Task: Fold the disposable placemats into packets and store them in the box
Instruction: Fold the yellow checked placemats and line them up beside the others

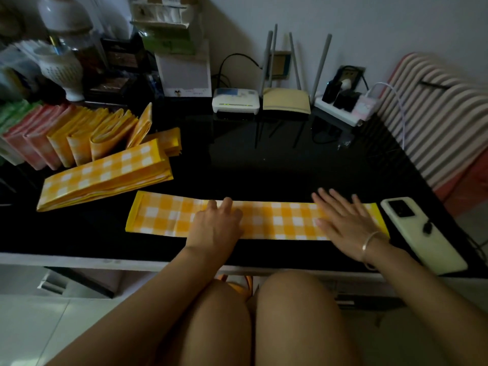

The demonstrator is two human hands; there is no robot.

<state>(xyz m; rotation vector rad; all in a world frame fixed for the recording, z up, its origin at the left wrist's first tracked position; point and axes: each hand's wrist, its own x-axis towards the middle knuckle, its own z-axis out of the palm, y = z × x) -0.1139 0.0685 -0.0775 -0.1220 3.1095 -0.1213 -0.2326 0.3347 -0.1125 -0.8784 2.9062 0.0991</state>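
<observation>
A yellow-and-white checked placemat (pixel 274 220), folded into a long narrow strip, lies flat near the front edge of the black table (pixel 264 165). My left hand (pixel 216 225) rests on the strip's middle, fingers bent a little and pressing down. My right hand (pixel 343 220) lies flat with straight, spread fingers on the strip's right part. A second folded yellow checked strip (pixel 105 175) lies at an angle behind it to the left. Folded packets (pixel 79 138), yellow, pink and green, stand in a row at the far left. No box is visible.
A white phone (pixel 420 233) with a cable lies just right of the strip. Two routers (pixel 235 100) and a power strip (pixel 346 107) sit along the back wall. Jars and boxes (pixel 63 64) crowd the back left. A striped cushion (pixel 433 112) borders the right edge.
</observation>
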